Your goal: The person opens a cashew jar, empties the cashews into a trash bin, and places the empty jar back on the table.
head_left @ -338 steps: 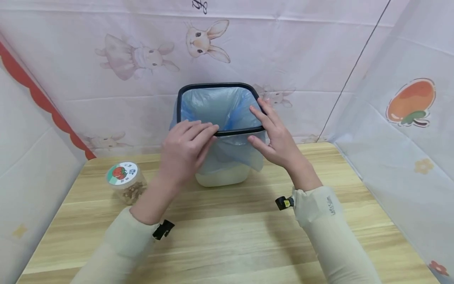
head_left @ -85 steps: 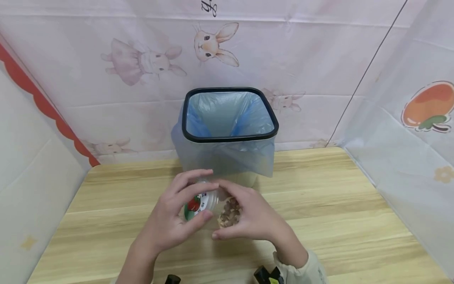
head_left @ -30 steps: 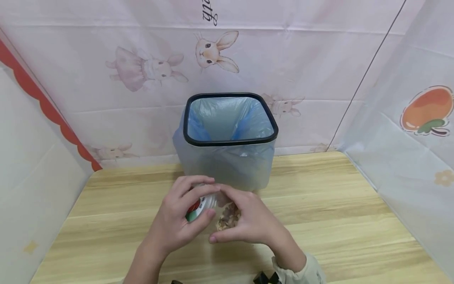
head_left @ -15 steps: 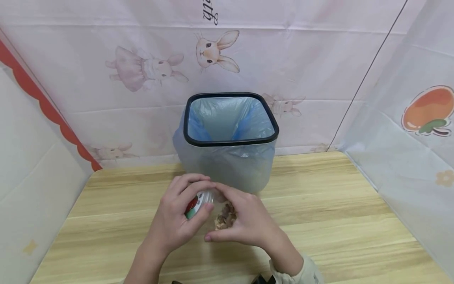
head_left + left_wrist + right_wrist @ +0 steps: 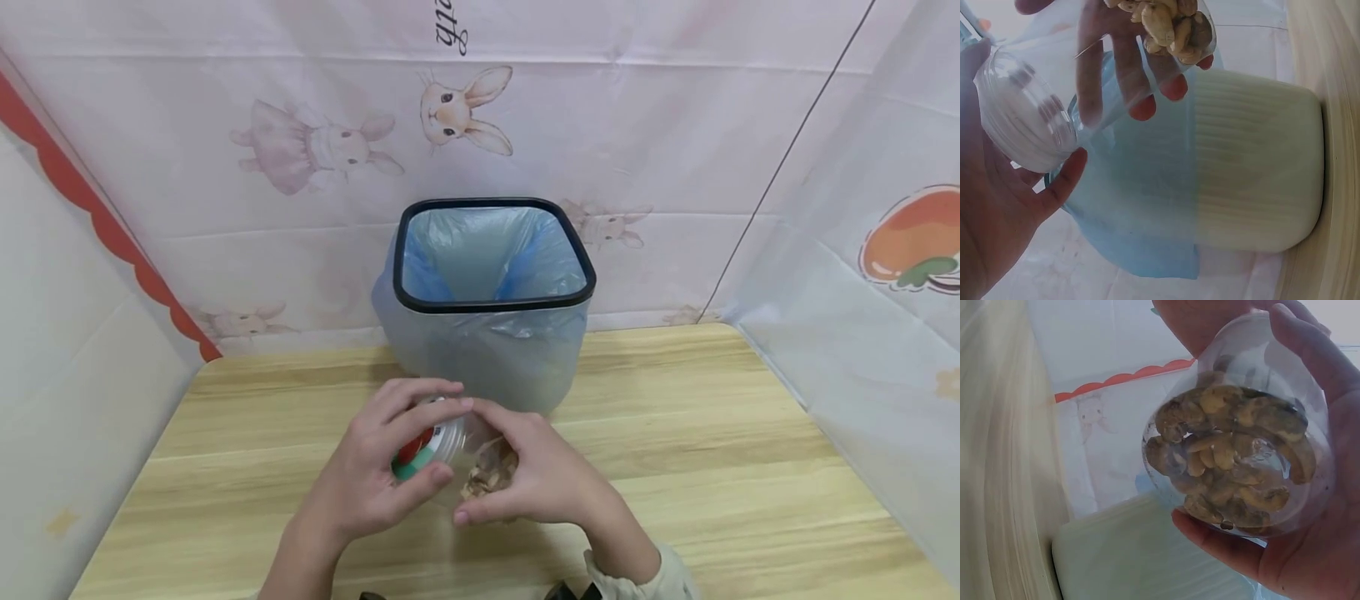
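Both hands hold a clear plastic jar (image 5: 474, 442) above the table, tipped on its side. My left hand (image 5: 363, 471) grips the lid (image 5: 442, 442), whose printed top shows red, white and green between the fingers. Around the jar's body curls my right hand (image 5: 551, 471), thumb below and fingers above. Cashews (image 5: 1222, 456) lie inside against the jar's base, as the right wrist view shows. In the left wrist view the clear rim of the lid (image 5: 1029, 119) sits in the left palm.
Behind the hands stands a pale bin (image 5: 1260, 162) with a black rim (image 5: 495, 307) and a blue bag (image 5: 480, 350) folded over its outside. It stands on a wooden table (image 5: 712, 450), near a fabric wall (image 5: 315, 242) printed with rabbits.
Earlier the hands were at the bin's rim and the jar stood upright at the table's left. Since then both hands have taken hold of it; lately the hands shift only slightly.
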Tool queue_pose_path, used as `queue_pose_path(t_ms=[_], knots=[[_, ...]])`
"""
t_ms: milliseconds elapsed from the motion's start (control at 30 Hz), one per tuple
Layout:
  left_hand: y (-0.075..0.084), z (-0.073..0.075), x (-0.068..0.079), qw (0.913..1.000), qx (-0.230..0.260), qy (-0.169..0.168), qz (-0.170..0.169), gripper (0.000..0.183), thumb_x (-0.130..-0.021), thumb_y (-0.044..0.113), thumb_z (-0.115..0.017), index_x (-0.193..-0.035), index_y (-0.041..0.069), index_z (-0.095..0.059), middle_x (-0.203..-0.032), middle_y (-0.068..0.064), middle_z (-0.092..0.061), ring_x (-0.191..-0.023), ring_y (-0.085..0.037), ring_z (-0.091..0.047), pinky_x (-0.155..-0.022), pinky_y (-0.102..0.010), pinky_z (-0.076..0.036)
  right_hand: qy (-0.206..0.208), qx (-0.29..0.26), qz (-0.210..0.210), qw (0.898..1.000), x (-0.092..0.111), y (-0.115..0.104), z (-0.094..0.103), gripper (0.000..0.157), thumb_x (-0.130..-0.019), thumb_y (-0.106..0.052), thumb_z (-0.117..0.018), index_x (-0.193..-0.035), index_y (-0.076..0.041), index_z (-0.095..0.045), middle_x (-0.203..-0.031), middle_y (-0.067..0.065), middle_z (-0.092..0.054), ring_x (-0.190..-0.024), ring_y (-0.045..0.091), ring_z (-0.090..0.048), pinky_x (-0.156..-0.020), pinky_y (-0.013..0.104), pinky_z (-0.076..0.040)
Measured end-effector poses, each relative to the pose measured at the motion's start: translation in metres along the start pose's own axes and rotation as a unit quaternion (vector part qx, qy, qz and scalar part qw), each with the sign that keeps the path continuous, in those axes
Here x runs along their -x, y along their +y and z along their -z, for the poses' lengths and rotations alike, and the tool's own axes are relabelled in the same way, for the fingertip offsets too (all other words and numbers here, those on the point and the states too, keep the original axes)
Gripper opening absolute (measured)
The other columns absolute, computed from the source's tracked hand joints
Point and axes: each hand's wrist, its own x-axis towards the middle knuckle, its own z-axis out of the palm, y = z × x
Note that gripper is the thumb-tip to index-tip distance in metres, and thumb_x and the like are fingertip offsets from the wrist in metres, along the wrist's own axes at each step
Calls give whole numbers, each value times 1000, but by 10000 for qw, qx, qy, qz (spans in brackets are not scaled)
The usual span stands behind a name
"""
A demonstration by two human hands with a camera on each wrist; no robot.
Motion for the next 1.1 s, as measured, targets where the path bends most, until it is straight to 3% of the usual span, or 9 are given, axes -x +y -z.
queue_pose_path(t_ms=[300,567,767,967,1100], knots=[[0,-1,-2,9997,-87,192,-143,38,-97,38,-62,-127,16,-67,-126,-8,-63,-111,-22,-57,-86,-30,-50,204,152,65,9997,-1,-2,-3,95,-66,-48,-91,-146,-43,-41,-136,-21,-57,-119,6,-59,-100,35,-50],[0,-1,-1,9984,-402,287,269,35,-94,35,-66,-126,19,-68,-125,-4,-64,-110,-19,-58,-81,-29,-51,595,785,61,9951,-2,-5,-9,98,-64,-59,-88,-148,-44,-38,-137,-23,-55,-114,3,-60,-97,32,-51],[0,1,2,9970,-490,181,573,39,-90,29,-70,-128,21,-67,-127,-2,-64,-113,-18,-57,-81,-30,-52,701,950,44,9930,-2,-5,-12,100,-64,-62,-86,-149,-44,-37,-142,-23,-50,-124,2,-55,-101,32,-50],[0,3,2,9979,-408,-35,499,42,-94,43,-66,-130,22,-66,-132,-4,-61,-116,-19,-55,-83,-31,-51,537,836,-4,9951,-1,-3,-9,97,-65,-63,-85,-148,-42,-39,-139,-22,-54,-119,3,-58,-98,34,-52],[1,4,1,9992,-230,-91,305,46,-94,48,-63,-131,20,-65,-133,-6,-60,-117,-21,-53,-84,-32,-50,353,478,40,9982,-2,-1,-6,94,-65,-57,-88,-146,-41,-43,-132,-21,-59,-113,4,-60,-95,34,-52]])
